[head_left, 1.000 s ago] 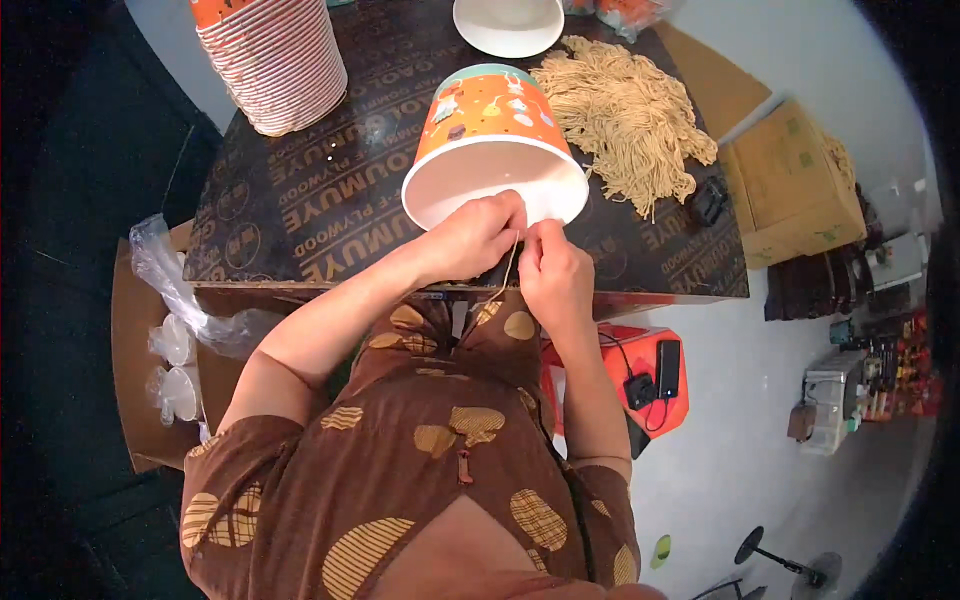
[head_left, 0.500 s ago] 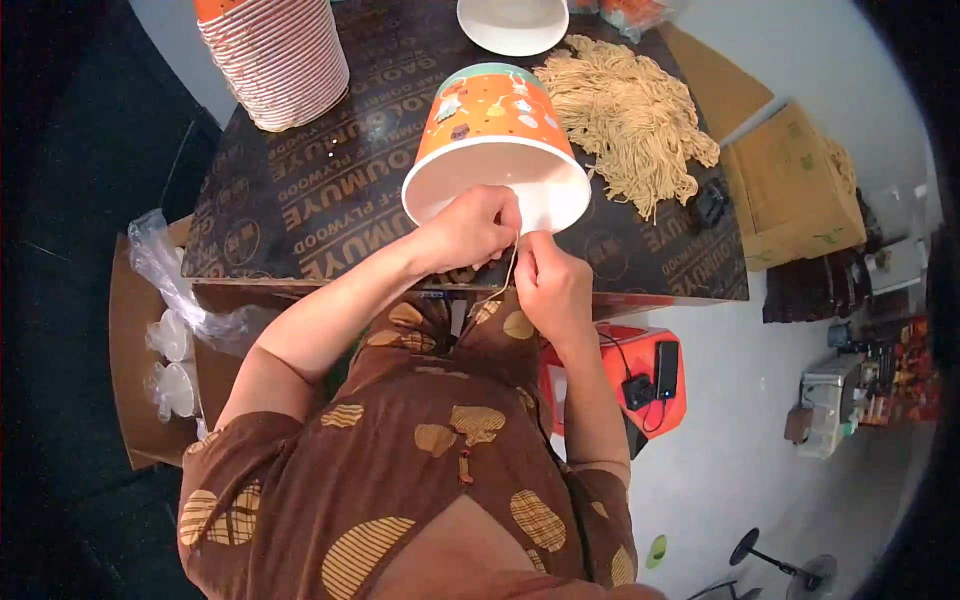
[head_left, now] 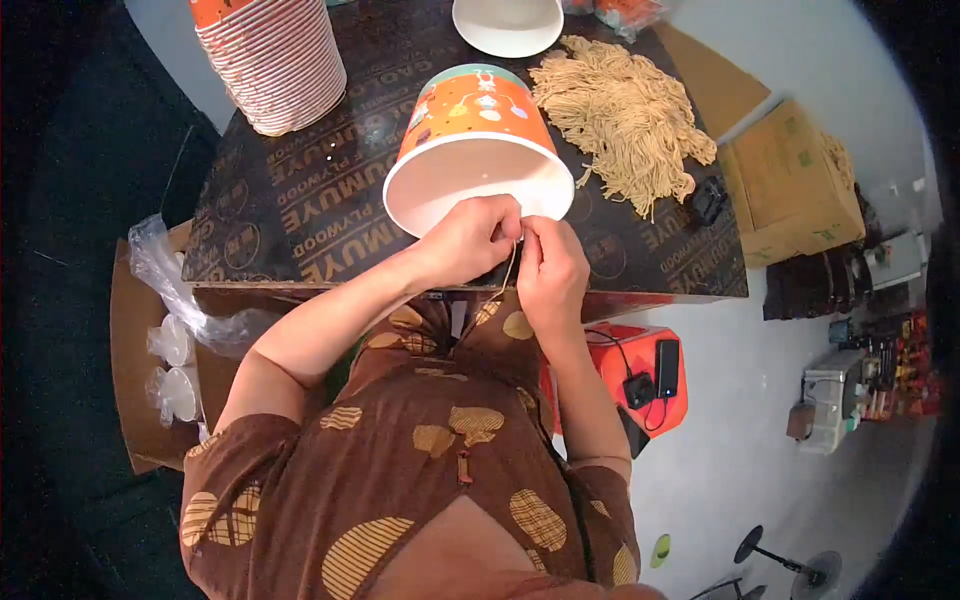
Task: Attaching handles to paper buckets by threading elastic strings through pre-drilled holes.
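Note:
An orange paper bucket [head_left: 478, 108] with printed pictures and a white inside lies on its side, its mouth toward me. At the near edge of its rim, my left hand [head_left: 470, 238] and my right hand [head_left: 553, 268] are closed with their fingertips close together. A thin beige cord [head_left: 510, 268] runs between them, its end hanging over the table edge. Both hands pinch the cord right at the rim; the fingers cover the exact spot. A heap of the same beige cords [head_left: 625, 120] lies on the table to the right of the bucket.
On the left of the dark plywood table [head_left: 330, 215] stands a tall stack of nested paper buckets [head_left: 275, 65]. A white bowl-shaped container [head_left: 508, 25] is at the back. Below left is a carton [head_left: 150, 350] with plastic-wrapped items; another carton [head_left: 790, 185] stands right. A red stool [head_left: 665, 400] carries black devices.
The bucket has shifted slightly left and turned a little, its mouth now facing more toward me. My right hand has moved up and left, and both hands stay together at the rim.

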Tool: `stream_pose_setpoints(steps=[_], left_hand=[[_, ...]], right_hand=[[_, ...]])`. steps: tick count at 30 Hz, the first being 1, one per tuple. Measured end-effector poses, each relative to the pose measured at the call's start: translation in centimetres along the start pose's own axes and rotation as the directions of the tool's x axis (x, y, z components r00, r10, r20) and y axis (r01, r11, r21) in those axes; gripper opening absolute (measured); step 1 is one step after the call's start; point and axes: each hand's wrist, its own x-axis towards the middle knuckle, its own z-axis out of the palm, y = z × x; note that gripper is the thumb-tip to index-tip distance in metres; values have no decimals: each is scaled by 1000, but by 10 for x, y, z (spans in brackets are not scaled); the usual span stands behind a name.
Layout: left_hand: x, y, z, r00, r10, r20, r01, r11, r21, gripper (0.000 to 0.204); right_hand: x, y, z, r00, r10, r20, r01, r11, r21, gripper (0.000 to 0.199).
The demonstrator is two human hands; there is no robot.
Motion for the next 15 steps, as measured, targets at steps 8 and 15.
stream_pose_setpoints(steps=[8,15], left_hand=[[-5,4,2,966,258,-9,-237,900,367,20],[-14,6,8,958,287,-27,-202,734,649,21]], right_hand=[[-3,-2,5,999,31,-18,-31,1000,0,14],[-2,-4,6,999,1,-42,-1,1000,-1,22]])
